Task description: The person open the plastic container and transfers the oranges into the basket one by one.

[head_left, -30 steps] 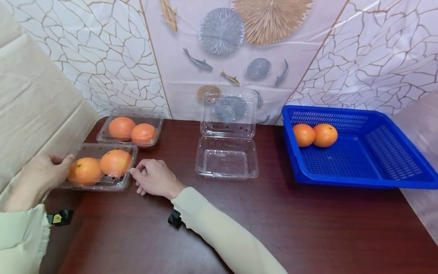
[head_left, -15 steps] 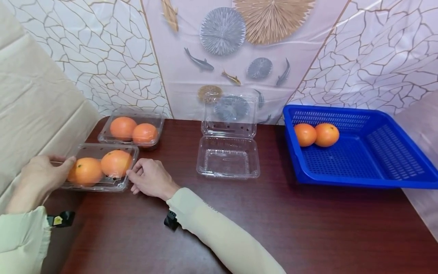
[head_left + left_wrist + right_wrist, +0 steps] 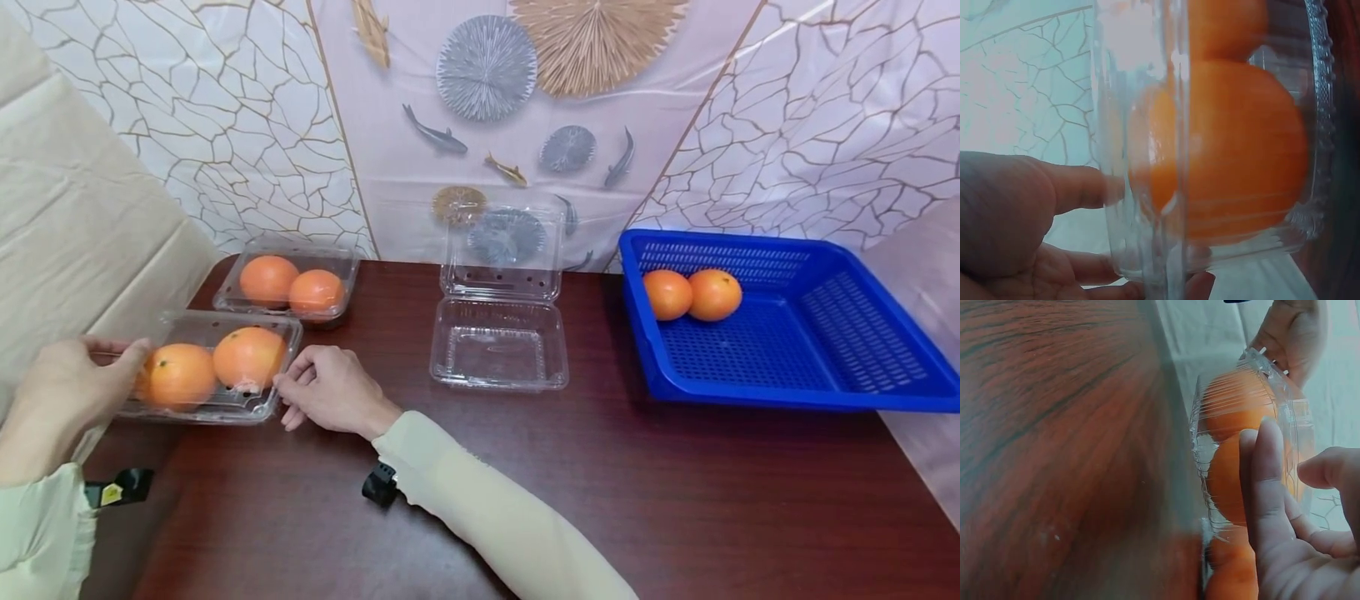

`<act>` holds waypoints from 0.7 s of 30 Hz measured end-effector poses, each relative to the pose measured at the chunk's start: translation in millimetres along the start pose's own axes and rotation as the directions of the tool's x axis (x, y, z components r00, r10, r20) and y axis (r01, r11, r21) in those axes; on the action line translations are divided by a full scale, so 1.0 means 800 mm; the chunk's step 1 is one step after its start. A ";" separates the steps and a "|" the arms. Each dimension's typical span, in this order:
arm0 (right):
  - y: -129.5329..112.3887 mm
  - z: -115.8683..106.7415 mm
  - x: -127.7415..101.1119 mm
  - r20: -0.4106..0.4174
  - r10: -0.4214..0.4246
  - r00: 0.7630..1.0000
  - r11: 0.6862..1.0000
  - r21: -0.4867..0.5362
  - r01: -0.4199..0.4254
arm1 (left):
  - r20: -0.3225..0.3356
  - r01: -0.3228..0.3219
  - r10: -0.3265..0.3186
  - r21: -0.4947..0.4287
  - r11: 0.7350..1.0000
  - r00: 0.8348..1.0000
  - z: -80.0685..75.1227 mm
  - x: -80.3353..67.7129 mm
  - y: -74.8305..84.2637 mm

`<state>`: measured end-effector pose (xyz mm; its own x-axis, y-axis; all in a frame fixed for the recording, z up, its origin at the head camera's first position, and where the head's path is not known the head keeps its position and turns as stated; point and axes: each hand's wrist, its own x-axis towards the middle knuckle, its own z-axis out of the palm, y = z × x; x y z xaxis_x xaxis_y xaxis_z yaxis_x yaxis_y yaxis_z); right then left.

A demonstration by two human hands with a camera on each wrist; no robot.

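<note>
A clear plastic clamshell box [image 3: 232, 406], its lid down, holds two oranges [image 3: 178, 377] side by side at the left of the table. My left hand [image 3: 75, 383] grips the box's left end; the left wrist view has its thumb on the lid and other fingers lower around the rim. At the right end, my right hand [image 3: 330, 390] holds the box's edge between thumb and fingers, as the right wrist view [image 3: 1297, 537] shows the hand from behind. Part of the far fingers is hidden by the box. Behind it stands a second lidded clamshell box [image 3: 294, 250] with two oranges.
An open clamshell box [image 3: 498, 385] stands mid-table with its lid raised against the patterned wall covering. At the right, a blue plastic basket [image 3: 750, 396] has two oranges [image 3: 714, 295] in its left corner. A pale cloth wall [image 3: 82, 217] borders the left side.
The front box with its two oranges has shifted slightly left. My left hand has moved left with it, and my right hand has come in closer to its right edge.
</note>
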<state>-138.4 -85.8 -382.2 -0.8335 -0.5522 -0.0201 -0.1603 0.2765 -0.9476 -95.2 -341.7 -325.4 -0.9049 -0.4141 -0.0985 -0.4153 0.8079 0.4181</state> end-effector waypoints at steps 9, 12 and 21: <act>-0.005 -0.023 -0.009 -0.002 -0.010 1.000 0.998 0.061 0.010 | -0.030 -0.071 0.070 -0.007 0.997 0.997 -0.006 -0.007 0.008; -0.006 -0.031 -0.013 0.008 0.001 1.000 0.994 0.111 -0.001 | -0.038 -0.091 0.091 -0.006 0.996 0.995 -0.009 -0.012 0.015; -0.013 -0.063 -0.028 -0.013 0.029 0.999 0.979 0.202 -0.026 | -0.016 -0.143 0.143 -0.010 0.990 0.990 -0.013 -0.022 0.040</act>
<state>-144.5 -36.4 -355.9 -0.8444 -0.5340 -0.0438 -0.0284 0.1262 -0.9916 -91.7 -313.0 -300.6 -0.9532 -0.3013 -0.0236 -0.2808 0.8544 0.4372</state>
